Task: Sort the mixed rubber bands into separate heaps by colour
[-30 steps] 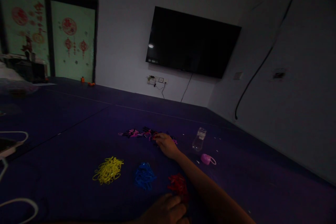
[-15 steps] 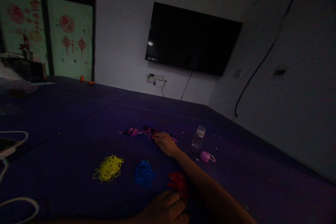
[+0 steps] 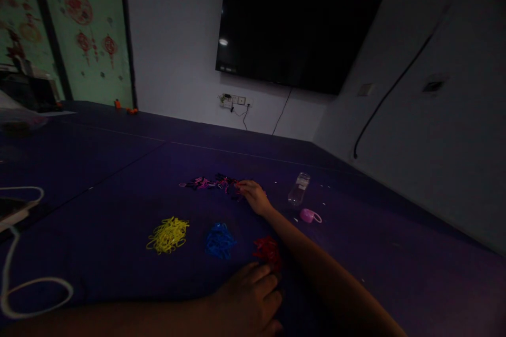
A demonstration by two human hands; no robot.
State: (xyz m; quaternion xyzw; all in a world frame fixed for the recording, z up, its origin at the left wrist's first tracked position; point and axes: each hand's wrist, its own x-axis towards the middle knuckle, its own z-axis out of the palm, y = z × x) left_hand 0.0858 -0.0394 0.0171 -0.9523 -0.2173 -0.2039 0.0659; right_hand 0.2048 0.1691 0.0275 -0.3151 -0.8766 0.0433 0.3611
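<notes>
My right hand (image 3: 255, 196) reaches far forward and its fingers rest curled on a mixed heap of pink and black rubber bands (image 3: 209, 183). What lies under the fingertips is too dark to make out. Nearer to me lie three sorted piles: yellow bands (image 3: 168, 234), blue bands (image 3: 220, 240) and red bands (image 3: 267, 249). My left hand (image 3: 250, 297) lies flat on the purple mat just below the red pile, fingers stretched out, holding nothing.
A clear plastic bottle (image 3: 299, 189) lies right of the mixed heap, with a small pink object (image 3: 309, 215) below it. A white cable (image 3: 23, 279) loops at the left edge. A black television (image 3: 292, 29) hangs on the far wall.
The view has dipped down and closer, so everything sits higher in frame. My right hand has shifted slightly at the mixed heap. My left hand stays flat by the red pile.
</notes>
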